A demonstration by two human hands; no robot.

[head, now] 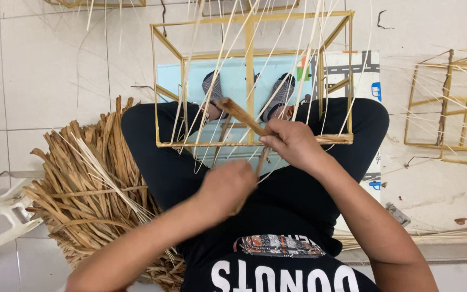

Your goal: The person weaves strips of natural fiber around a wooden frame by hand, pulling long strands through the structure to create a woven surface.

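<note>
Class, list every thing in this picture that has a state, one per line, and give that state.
Left hand: closed in a fist around the lower end of the brown strip.
Right hand: pinching the brown strip at the frame's front rail.
Brown strip: held taut, slanted across the frame.
Box frame: resting on the lap, open-sided, thin pale canes threaded through.
Dried leaf pile: loose, heaped on the floor.
Second frame: on the floor, untouched.

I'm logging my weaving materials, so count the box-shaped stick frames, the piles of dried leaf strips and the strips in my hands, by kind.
Box-shaped pale yellow stick frames: 3, one on the lap, one on the floor at right, one partly cut off at the top edge
Pile of dried brown leaf strips: 1
Brown leaf strip held by both hands: 1
Total: 5
</note>
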